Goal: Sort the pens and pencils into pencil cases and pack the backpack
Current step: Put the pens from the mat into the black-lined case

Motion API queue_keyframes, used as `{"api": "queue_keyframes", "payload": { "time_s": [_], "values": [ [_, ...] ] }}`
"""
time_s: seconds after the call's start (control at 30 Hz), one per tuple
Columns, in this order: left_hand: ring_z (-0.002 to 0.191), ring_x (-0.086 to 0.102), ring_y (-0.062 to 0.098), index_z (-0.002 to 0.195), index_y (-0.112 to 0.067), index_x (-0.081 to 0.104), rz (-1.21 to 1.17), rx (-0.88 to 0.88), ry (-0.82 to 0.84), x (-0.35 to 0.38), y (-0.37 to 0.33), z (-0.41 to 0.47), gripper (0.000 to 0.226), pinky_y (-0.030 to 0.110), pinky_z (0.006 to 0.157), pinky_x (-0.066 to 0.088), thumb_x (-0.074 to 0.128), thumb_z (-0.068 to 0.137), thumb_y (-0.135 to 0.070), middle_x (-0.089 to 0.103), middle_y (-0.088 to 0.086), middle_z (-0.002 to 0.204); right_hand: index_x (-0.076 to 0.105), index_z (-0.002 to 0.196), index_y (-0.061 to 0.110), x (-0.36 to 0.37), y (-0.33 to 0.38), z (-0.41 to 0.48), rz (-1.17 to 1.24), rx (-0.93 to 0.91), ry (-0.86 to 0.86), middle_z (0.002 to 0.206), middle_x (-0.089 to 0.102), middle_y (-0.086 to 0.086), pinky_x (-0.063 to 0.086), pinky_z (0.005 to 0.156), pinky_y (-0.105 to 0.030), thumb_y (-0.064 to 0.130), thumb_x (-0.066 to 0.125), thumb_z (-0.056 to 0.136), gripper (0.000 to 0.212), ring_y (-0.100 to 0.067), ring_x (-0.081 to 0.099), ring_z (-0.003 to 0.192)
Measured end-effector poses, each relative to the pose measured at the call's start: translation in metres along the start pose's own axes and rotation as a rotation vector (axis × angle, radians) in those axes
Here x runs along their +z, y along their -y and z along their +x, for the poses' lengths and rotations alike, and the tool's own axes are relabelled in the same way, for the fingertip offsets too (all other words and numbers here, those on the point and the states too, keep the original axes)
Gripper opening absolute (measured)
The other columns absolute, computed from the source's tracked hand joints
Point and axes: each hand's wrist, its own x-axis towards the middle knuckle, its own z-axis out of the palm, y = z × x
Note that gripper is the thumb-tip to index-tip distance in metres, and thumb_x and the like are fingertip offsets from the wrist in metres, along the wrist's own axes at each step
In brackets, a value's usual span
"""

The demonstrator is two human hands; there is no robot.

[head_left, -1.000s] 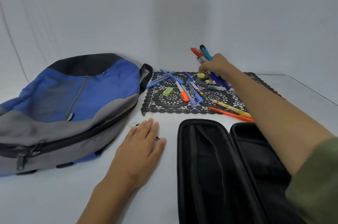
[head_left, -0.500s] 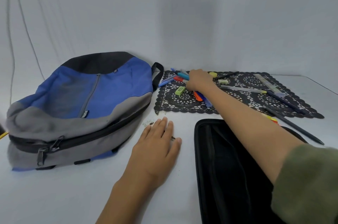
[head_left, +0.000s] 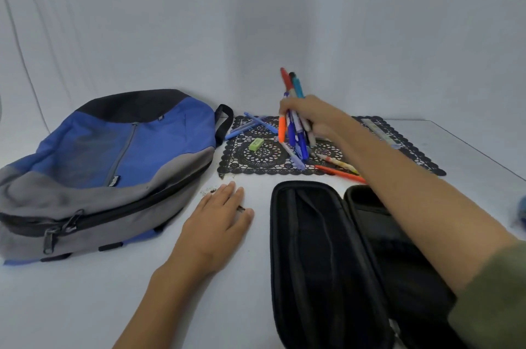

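- Raised off the mat [head_left: 256, 160] since half a second ago, the right hand [head_left: 313, 118] stands a fistful of pens [head_left: 294, 132] upright, grip closed round them, tips down, likely to square them.
- Left hand [head_left: 219, 217] lies flat on the counter [head_left: 85, 306], holding nothing, beside the open case [head_left: 313, 249].
- Backpack [head_left: 113, 155] lies at left; more pens stay loose on the mat.

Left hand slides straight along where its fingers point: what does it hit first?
Likely the near edge of the black mat, just past the left hand; further on, the green eraser. Depth is rough.
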Motion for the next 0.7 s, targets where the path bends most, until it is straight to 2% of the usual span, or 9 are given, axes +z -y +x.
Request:
{"api": "queue_keyframes", "payload": {
  "time_s": [0.07, 0.13, 0.2, 0.23, 0.33, 0.4, 0.47, 0.57, 0.7],
  "values": [
    [0.146, 0.006, 0.003, 0.151, -0.027, 0.026, -0.090, -0.008, -0.028, 0.001, 0.003, -0.001, 0.055, 0.019, 0.115, -0.001, 0.030, 0.100, -0.049, 0.014, -0.011, 0.160, 0.052, 0.085, 0.008, -0.017, 0.011, -0.022, 0.261, -0.009, 0.031, 0.068, 0.068, -0.009, 0.055, 0.053, -0.024, 0.007, 0.058, 0.084, 0.007, -0.019, 0.064, 0.061],
    [0.144, 0.020, 0.004, 0.145, -0.028, 0.038, -0.353, -0.057, -0.074, -0.003, 0.001, -0.002, 0.047, 0.024, 0.117, 0.014, 0.046, 0.100, -0.037, 0.028, -0.011, 0.156, 0.053, 0.092, 0.008, -0.030, 0.019, -0.048, 0.427, -0.030, 0.024, 0.066, 0.070, -0.006, 0.056, 0.053, -0.023, 0.008, 0.057, 0.088, 0.006, -0.012, 0.065, 0.054],
    [0.134, 0.040, 0.005, 0.135, -0.029, 0.052, -0.806, -0.177, -0.170, -0.017, -0.014, -0.004, 0.037, 0.027, 0.106, 0.033, 0.051, 0.098, -0.029, 0.049, -0.013, 0.142, 0.054, 0.099, 0.009, -0.040, 0.024, -0.072, 0.541, -0.063, 0.015, 0.064, 0.069, -0.003, 0.056, 0.054, -0.022, 0.011, 0.056, 0.090, 0.010, -0.011, 0.063, 0.056],
    [0.128, 0.047, 0.006, 0.131, -0.027, 0.056, -1.088, -0.245, -0.202, -0.025, -0.026, -0.006, 0.033, 0.027, 0.103, 0.037, 0.049, 0.099, -0.028, 0.056, -0.013, 0.135, 0.054, 0.102, 0.009, -0.044, 0.025, -0.082, 0.593, -0.073, 0.021, 0.066, 0.069, -0.004, 0.056, 0.057, -0.023, 0.012, 0.056, 0.090, 0.012, -0.011, 0.063, 0.060],
    [0.124, 0.055, 0.018, 0.130, -0.009, 0.057, -1.994, -0.225, -0.140, -0.042, -0.067, -0.012, 0.038, 0.036, 0.112, 0.034, 0.041, 0.098, -0.024, 0.064, 0.005, 0.127, 0.054, 0.105, 0.008, -0.046, 0.026, -0.114, 0.678, -0.096, 0.080, 0.073, 0.068, -0.005, 0.057, 0.057, -0.025, 0.011, 0.054, 0.093, 0.012, -0.013, 0.062, 0.063],
    [0.125, 0.053, 0.027, 0.129, -0.003, 0.056, -2.340, -0.229, -0.038, -0.039, -0.098, -0.012, 0.042, 0.042, 0.113, 0.032, 0.041, 0.097, -0.027, 0.063, 0.015, 0.126, 0.055, 0.104, 0.008, -0.039, 0.024, -0.134, 0.683, -0.115, 0.132, 0.074, 0.067, -0.005, 0.056, 0.055, -0.025, 0.011, 0.052, 0.094, 0.010, -0.012, 0.061, 0.060],
    [0.125, 0.053, 0.030, 0.128, -0.001, 0.056, -2.488, -0.297, 0.060, -0.031, -0.128, -0.009, 0.046, 0.044, 0.114, 0.030, 0.042, 0.096, -0.031, 0.062, 0.019, 0.127, 0.055, 0.102, 0.009, -0.030, 0.019, -0.153, 0.666, -0.146, 0.164, 0.074, 0.066, -0.005, 0.058, 0.059, -0.027, 0.010, 0.050, 0.095, 0.009, -0.014, 0.062, 0.061],
    [0.125, 0.054, 0.030, 0.131, -0.002, 0.055, -2.617, -0.299, 0.209, -0.023, -0.162, -0.009, 0.049, 0.042, 0.113, 0.032, 0.045, 0.095, -0.035, 0.061, 0.019, 0.128, 0.055, 0.104, 0.009, -0.023, 0.006, -0.176, 0.583, -0.245, 0.200, 0.079, 0.067, -0.010, 0.056, 0.078, -0.041, 0.004, 0.050, 0.094, 0.013, -0.025, 0.064, 0.074],
    [0.109, 0.063, 0.030, 0.122, -0.004, 0.062, -2.635, -0.356, 0.204, -0.025, -0.182, -0.013, 0.046, 0.041, 0.101, 0.044, 0.056, 0.079, -0.019, 0.068, 0.019, 0.114, 0.058, 0.106, 0.003, -0.027, -0.009, -0.200, 0.372, -0.364, 0.128, 0.086, 0.069, -0.012, 0.059, 0.073, -0.034, -0.007, 0.055, 0.086, 0.023, -0.021, 0.068, 0.079]
  ]
}}
